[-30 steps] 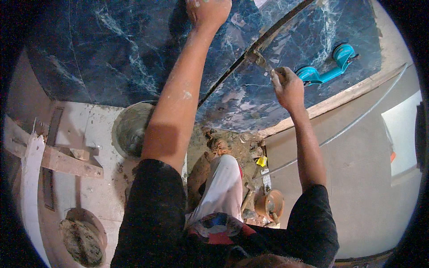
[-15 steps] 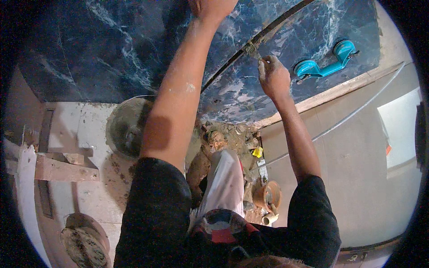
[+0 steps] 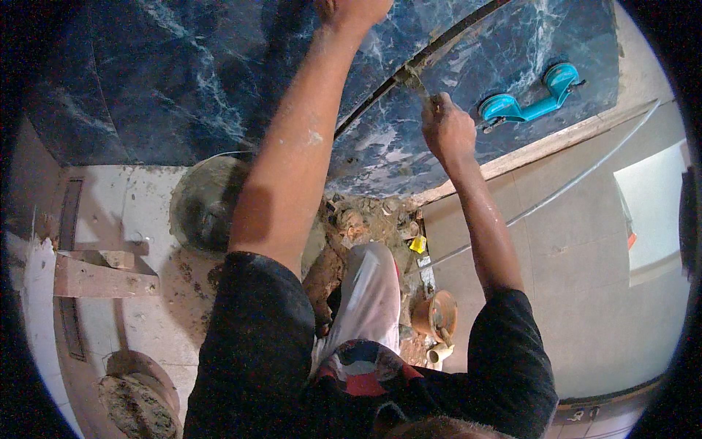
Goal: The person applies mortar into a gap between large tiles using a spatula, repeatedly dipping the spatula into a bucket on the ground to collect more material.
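Note:
My right hand [image 3: 448,132] is closed round what looks like a small trowel [image 3: 416,83]. Its blade, smeared with grey mortar, touches the dark gap [image 3: 380,94] between two blue marbled slabs. My left hand [image 3: 355,12] is at the top edge over the far blue slab [image 3: 183,80]; its fingers are cut off or hidden. Just right of my right hand, a turquoise double suction lifter [image 3: 537,107] sits on the near slab [image 3: 395,164], whose surface carries whitish smears.
A mortar-stained bucket [image 3: 208,208] stands left of my left arm. Rubble [image 3: 358,219], an orange pot [image 3: 436,318] and a pale pipe piece [image 3: 439,354] lie around my knee. At left are a wooden piece [image 3: 102,276] and a mortar-filled container [image 3: 139,402]; a thin grey tube [image 3: 567,192] crosses at right.
The view has shifted slightly. My right hand and the trowel stay at the gap with very little movement; my left hand remains at the top edge.

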Motion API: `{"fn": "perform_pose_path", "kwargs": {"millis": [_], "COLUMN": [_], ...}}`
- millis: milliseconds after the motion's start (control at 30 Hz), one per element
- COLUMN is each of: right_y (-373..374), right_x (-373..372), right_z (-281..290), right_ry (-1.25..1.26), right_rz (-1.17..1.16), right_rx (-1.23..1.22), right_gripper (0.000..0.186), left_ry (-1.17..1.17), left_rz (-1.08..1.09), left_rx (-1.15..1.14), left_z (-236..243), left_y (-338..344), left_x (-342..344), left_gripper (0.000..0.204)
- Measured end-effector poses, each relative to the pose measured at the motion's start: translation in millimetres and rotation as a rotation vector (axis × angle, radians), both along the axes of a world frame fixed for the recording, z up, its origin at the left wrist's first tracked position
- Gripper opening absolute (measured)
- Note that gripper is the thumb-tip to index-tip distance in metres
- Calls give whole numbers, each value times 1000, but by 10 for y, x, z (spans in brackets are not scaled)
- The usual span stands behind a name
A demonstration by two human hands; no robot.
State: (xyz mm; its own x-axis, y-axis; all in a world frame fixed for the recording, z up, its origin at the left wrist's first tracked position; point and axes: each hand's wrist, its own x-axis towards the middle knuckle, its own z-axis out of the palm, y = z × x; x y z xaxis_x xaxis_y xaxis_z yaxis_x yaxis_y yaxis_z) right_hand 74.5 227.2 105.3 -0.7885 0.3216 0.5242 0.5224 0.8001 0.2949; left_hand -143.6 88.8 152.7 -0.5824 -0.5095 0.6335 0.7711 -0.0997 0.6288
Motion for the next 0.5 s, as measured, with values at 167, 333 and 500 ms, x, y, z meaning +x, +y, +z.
{"fn": "perform_pose_path", "kwargs": {"millis": [167, 333, 500], "right_y": [-283, -335, -196], "right_x": [120, 98, -56], "right_z": [155, 176, 42], "right_ry": [-27, 21, -26], "right_rz": [16, 137, 98], "right_rx": [-16, -82, -60], "right_gripper": [22, 21, 20], "left_ry": [26, 5, 19], "left_rz": [11, 23, 37], "left_rx": [11, 41, 44], "left_z": [-7, 28, 26], "left_y": [-2, 35, 41], "left_x": [-38, 0, -4], "left_gripper": [41, 40, 40]}}
